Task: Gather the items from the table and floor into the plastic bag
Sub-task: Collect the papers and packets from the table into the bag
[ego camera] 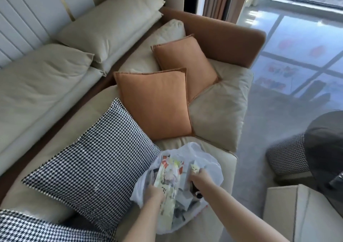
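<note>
Translucent white plastic bag (185, 184) sits on the beige sofa seat (209, 148); our left hand (154, 192) grips its rim, right hand (199, 175) pinches a yellow packet (194, 169) — we widen the mouth, push deep.

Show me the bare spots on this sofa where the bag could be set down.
Bare seat lies right of the orange cushions, up to the sofa's edge, and behind the plastic bag. Left is crowded by the houndstooth cushion. Both hands are at the bag.
</note>
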Available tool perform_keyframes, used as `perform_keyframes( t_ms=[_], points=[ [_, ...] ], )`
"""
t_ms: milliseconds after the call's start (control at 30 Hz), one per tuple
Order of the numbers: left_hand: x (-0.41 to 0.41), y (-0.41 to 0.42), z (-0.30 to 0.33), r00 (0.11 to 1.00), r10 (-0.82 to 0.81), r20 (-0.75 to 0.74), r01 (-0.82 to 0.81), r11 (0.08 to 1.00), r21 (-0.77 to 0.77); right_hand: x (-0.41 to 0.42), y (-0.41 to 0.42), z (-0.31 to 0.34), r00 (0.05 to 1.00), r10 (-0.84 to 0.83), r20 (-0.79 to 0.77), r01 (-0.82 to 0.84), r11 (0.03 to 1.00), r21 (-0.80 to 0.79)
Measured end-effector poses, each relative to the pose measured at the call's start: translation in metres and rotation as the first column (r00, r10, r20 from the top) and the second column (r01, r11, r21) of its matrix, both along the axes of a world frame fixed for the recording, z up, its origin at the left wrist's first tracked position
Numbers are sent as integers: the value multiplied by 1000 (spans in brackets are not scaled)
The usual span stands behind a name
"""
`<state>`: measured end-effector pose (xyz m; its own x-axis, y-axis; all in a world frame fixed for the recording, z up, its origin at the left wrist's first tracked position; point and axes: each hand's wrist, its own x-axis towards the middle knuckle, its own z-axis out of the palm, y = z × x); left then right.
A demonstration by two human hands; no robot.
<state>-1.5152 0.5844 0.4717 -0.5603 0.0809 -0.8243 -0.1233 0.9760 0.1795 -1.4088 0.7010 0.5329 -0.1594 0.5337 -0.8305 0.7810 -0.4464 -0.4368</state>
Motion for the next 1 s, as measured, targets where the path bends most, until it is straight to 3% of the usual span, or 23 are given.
perform_keyframes(
  t_ms=[200,367,533,700,1000],
  points=[
    [5,-16,1,988,-151,-24,149,985,-90,0,0,-24,999,15,33,-17,997,76],
    [11,-24,7,987,-157,-34,152,981,-118,13,5,-15,996,84,34,-86,994,62],
    [32,-6,45,980,-187,-65,191,978,77,41,10,9,984,178,8,-178,981,75],
    [75,26,87,966,-260,15,244,924,295,91,21,35,975,215,-54,-206,969,133],
    [205,72,119,857,-512,-60,505,811,294,238,40,65,946,322,37,-317,897,307]
  ],
)
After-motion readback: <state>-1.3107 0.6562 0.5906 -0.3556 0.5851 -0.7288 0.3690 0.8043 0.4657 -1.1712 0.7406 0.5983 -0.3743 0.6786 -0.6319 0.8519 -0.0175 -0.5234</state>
